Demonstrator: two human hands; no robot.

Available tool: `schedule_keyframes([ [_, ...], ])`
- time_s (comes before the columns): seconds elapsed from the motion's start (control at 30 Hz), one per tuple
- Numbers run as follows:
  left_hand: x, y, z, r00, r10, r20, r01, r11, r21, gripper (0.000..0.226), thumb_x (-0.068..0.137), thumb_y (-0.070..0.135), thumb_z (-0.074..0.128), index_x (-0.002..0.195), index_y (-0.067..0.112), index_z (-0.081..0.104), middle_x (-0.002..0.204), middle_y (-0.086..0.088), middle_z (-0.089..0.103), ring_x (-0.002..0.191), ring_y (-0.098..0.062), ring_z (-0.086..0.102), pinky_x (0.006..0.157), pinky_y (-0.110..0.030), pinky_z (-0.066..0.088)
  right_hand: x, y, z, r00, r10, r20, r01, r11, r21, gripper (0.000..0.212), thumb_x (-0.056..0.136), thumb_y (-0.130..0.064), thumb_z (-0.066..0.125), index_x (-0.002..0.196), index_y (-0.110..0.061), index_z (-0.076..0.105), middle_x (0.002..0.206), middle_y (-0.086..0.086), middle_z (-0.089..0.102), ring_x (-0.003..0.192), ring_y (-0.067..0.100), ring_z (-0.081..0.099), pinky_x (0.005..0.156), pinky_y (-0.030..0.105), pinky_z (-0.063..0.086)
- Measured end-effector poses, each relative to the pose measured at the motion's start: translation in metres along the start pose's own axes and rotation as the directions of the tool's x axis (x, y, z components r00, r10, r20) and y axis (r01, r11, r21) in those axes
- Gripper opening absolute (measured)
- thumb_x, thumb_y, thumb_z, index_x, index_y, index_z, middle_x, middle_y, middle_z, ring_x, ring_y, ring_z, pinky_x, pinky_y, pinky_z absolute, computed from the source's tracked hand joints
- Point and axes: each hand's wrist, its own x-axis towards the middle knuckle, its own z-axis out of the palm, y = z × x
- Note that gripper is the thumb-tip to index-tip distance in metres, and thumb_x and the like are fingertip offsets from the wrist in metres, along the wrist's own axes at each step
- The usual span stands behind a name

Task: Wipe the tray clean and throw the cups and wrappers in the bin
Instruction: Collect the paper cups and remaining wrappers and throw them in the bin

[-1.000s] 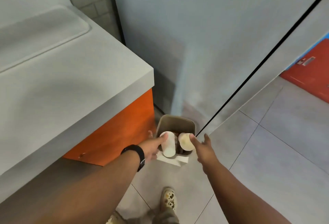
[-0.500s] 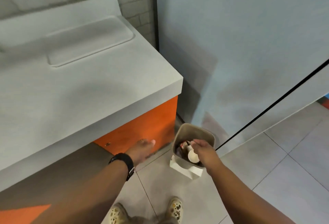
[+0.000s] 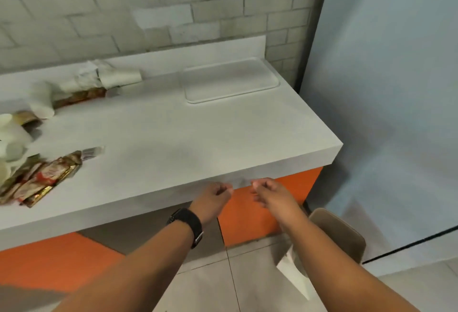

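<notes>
Tray bare at the counter's far right; litter remains at left; both hands hold nothing

The tray [image 3: 230, 80] lies flat on the grey counter [image 3: 198, 138] near the brick wall, with nothing on it; whether it is wiped cannot be told. Well apart, at the counter's left end, lie white paper cups [image 3: 41, 103], crumpled paper [image 3: 109, 76] and gold-and-red snack wrappers [image 3: 39, 183], some blurred. The bin [image 3: 344, 235] stands on the floor at lower right, partly hidden by the right forearm, white paper [image 3: 295, 274] just beside it. The left hand [image 3: 215, 194], a black watch [image 3: 188, 225] on its wrist, and the right hand [image 3: 270, 194] hang before the counter edge, fingers loosely curled, grasping nothing. Judgement: the step in hand is a return for more litter; the next move calls for a reach left to gather cups and wrappers, then a carry to the bin
</notes>
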Motion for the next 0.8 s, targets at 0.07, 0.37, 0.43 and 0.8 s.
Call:
schedule_keyframes([
  [0.07,-0.011,-0.008,-0.028,0.999,0.002,-0.036,-0.004,0.999,-0.054,0.025,0.097,0.031,0.052,0.117,0.019,0.058,0.105,0.005,0.062,0.093,-0.008,0.058,0.08,-0.019,0.047,0.0,-0.016,0.031,0.999,-0.028,0.039,0.029,1.0,-0.005,0.009,0.095,-0.027,0.056,0.093,-0.025,0.064,0.097,0.003,0.07,0.079,0.012,0.067,0.065,0.02,0.046],
  [0.37,-0.048,-0.057,-0.142,0.978,0.008,-0.207,-0.026,0.996,-0.089,0.028,0.093,0.036,0.054,0.118,0.025,0.06,0.109,0.007,0.065,0.101,-0.01,0.062,0.093,-0.035,0.05,-0.001,-0.066,0.152,0.977,-0.117,0.177,0.124,0.992,-0.026,0.016,0.096,-0.027,0.053,0.102,-0.02,0.066,0.1,0.0,0.07,0.085,0.014,0.069,0.082,0.033,0.054],
  [0.43,-0.057,-0.07,-0.167,0.971,0.003,-0.238,-0.021,0.997,-0.071,0.028,0.094,0.035,0.053,0.119,0.024,0.06,0.109,0.006,0.065,0.101,-0.011,0.062,0.093,-0.034,0.05,0.0,-0.072,0.179,0.971,-0.117,0.208,0.127,0.991,-0.036,0.019,0.097,-0.029,0.052,0.107,-0.019,0.065,0.101,-0.001,0.07,0.088,0.015,0.069,0.086,0.034,0.054],
  [0.8,-0.091,-0.138,-0.272,0.893,-0.041,-0.449,0.006,0.997,-0.08,0.03,0.094,0.033,0.054,0.122,0.024,0.058,0.119,0.006,0.06,0.109,-0.012,0.056,0.097,-0.033,0.045,0.005,-0.085,0.296,0.943,-0.131,0.304,0.16,0.985,-0.072,0.014,0.097,-0.026,0.052,0.099,-0.024,0.066,0.099,0.0,0.071,0.086,0.016,0.069,0.083,0.031,0.055],
])
